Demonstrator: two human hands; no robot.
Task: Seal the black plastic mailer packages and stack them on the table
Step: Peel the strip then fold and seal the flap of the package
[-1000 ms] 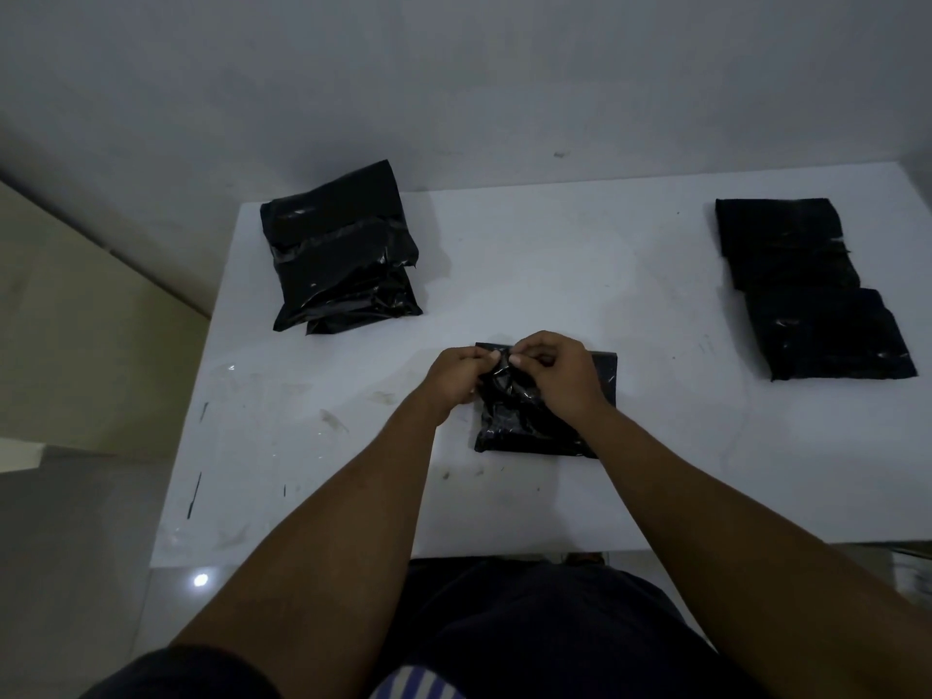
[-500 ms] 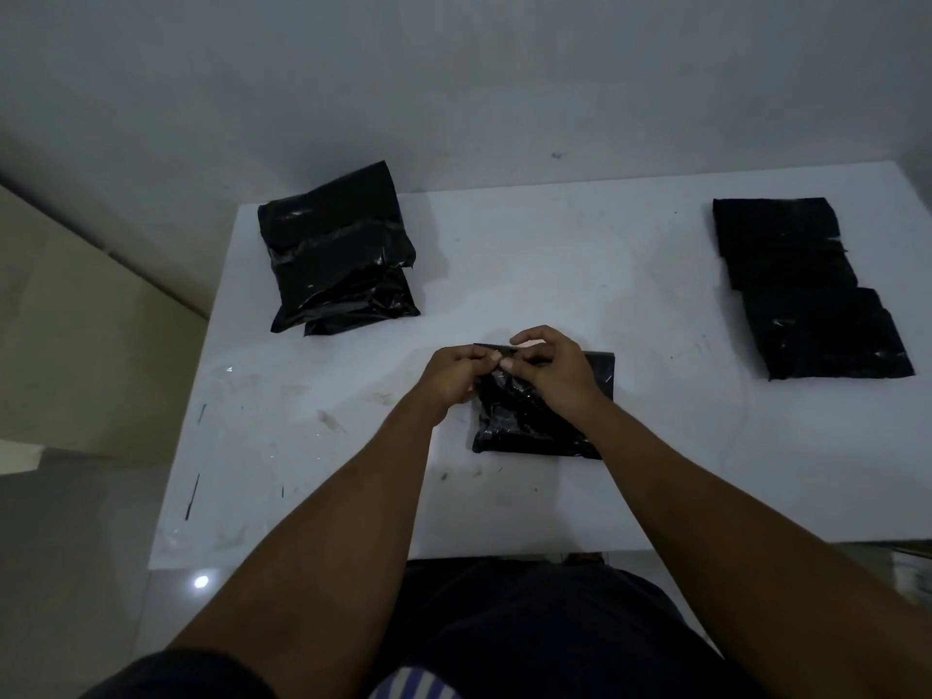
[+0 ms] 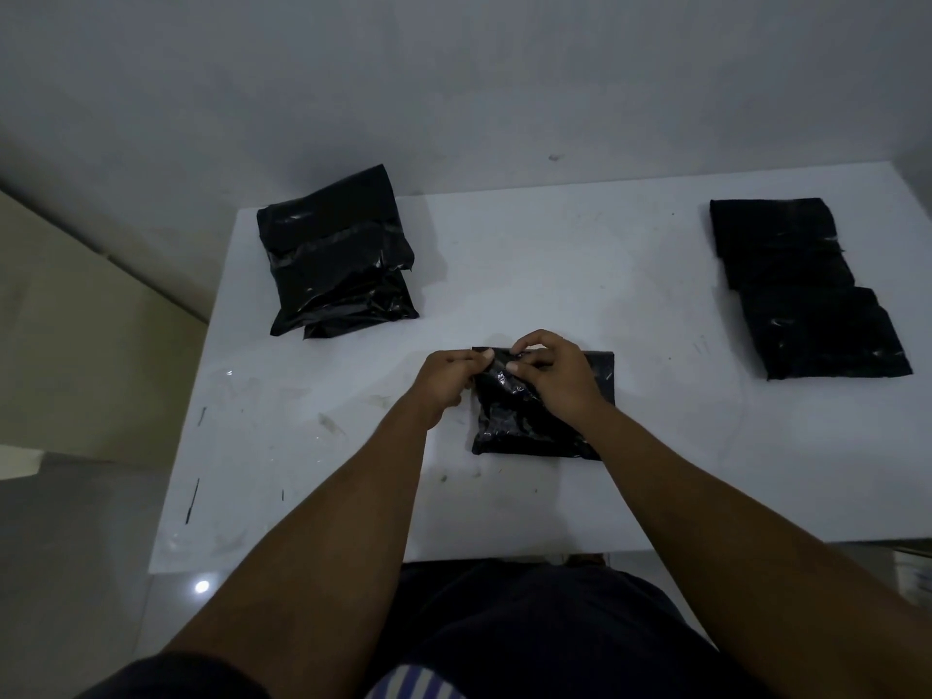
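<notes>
Black mailer package (image 3: 524,421) lies flat on the white table (image 3: 555,254), near-centre, close to the near edge in front of the person. Its far edge is the flap end, crinkled and glossy. Left hand (image 3: 446,378) pinches the far-left corner of the flap, thumb and fingers curled onto the plastic. Right hand (image 3: 557,373) sits just right of it on the flap, fingers bent, fingertips (image 3: 514,366) pinching the same fold; the rest of the hand covers the package's middle. The two hands are nearly touching. Can't tell if the flap is stuck down yet.

Far-left on the table: a pile of black packages (image 3: 338,259), at least two stacked, the top one skewed against the one below. Far-right: a row of black packages (image 3: 802,290) overlapping one another, running from far to near, well apart from the hands. Table top shows scuffs and dark marks on the near-left. Grey wall (image 3: 454,93) behind the table, tiled floor (image 3: 75,572) at left.
</notes>
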